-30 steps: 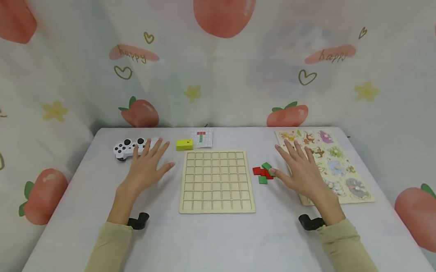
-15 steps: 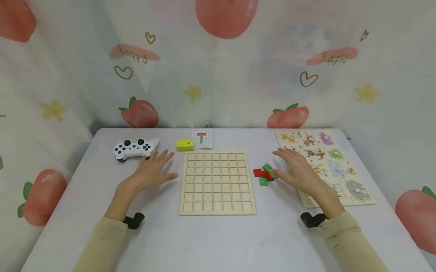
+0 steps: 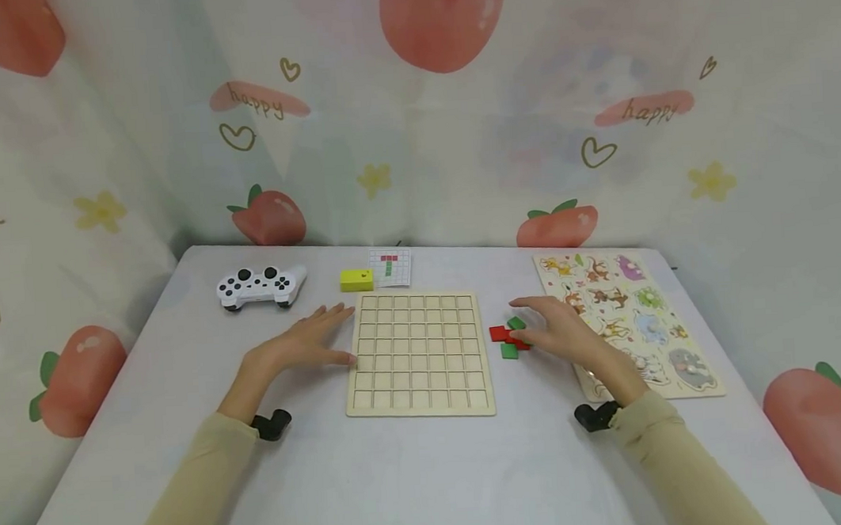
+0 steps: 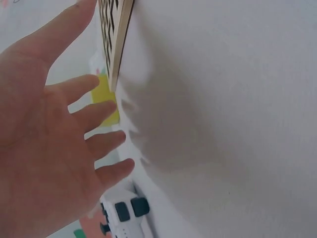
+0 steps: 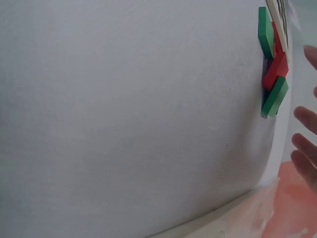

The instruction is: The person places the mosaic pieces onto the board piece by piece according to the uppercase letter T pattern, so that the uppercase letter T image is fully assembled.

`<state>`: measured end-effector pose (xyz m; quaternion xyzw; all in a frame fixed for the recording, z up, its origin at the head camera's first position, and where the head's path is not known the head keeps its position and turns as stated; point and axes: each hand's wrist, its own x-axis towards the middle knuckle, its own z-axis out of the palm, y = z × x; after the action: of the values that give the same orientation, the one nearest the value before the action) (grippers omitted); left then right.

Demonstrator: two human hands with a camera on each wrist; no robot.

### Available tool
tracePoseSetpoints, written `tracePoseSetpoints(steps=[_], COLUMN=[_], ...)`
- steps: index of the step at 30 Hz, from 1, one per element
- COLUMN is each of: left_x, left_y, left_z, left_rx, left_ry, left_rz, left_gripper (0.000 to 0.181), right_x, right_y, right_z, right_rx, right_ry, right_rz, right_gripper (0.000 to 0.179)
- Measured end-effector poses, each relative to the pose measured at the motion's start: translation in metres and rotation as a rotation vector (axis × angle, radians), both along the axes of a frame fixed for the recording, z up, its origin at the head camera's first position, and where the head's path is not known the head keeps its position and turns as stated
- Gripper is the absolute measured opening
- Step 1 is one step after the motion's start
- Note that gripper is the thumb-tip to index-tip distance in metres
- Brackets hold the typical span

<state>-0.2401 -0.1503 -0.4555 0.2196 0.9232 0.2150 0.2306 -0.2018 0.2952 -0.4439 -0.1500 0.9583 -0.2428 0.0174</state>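
Observation:
A square wooden grid board (image 3: 418, 354) lies mid-table. My left hand (image 3: 296, 344) is at its left edge, thumb and fingers extended and apart; the tips overlap the rim in the head view. From the left wrist, the open palm (image 4: 44, 148) shows nothing held. Right of the board lies a small heap of red tiles (image 3: 499, 334) and green tiles (image 3: 509, 351). My right hand (image 3: 567, 334) hovers over the heap with thumb and fingers parted, partly covering it. In the right wrist view, the fingers (image 5: 306, 119) stand apart from the green tile (image 5: 275, 96).
Behind the board are a yellow block (image 3: 356, 280) and a card (image 3: 391, 270) printed with a red and green T on a grid. A white game controller (image 3: 258, 287) sits back left. An animal puzzle board (image 3: 648, 326) lies at right, partly under the right forearm.
My left hand has come down and right, from near the controller to the board's left edge. The right hand has lowered and shifted left over the tiles, its fingers less spread.

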Motion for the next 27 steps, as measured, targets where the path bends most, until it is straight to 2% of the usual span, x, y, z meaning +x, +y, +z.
tracePoseSetpoints(steps=[5, 8, 11, 18, 24, 27], left_x=[-0.002, -0.001, 0.001, 0.004, 0.002, 0.001], left_y=[0.004, 0.006, 0.007, 0.011, 0.015, 0.017], left_z=[-0.011, -0.012, -0.011, 0.003, 0.003, 0.003], left_rx=[0.039, 0.053, 0.028, 0.012, 0.008, 0.015], left_ry=[-0.025, -0.015, 0.001, -0.001, 0.002, -0.019], left_rz=[-0.011, -0.029, -0.041, -0.053, -0.049, -0.034], left_gripper=[0.104, 0.104, 0.104, 0.103, 0.105, 0.106], right_x=[-0.003, -0.006, -0.009, -0.015, -0.017, -0.018], right_y=[0.0, -0.001, -0.005, -0.014, -0.018, -0.02], right_z=[-0.002, -0.004, -0.006, -0.009, -0.011, -0.012], right_rx=[-0.007, -0.014, -0.015, 0.003, 0.021, 0.037], right_ry=[0.007, 0.013, 0.013, -0.042, -0.039, -0.044], right_rz=[0.021, 0.046, 0.067, 0.091, 0.115, 0.121], right_gripper=[0.044, 0.04, 0.037, 0.034, 0.03, 0.029])
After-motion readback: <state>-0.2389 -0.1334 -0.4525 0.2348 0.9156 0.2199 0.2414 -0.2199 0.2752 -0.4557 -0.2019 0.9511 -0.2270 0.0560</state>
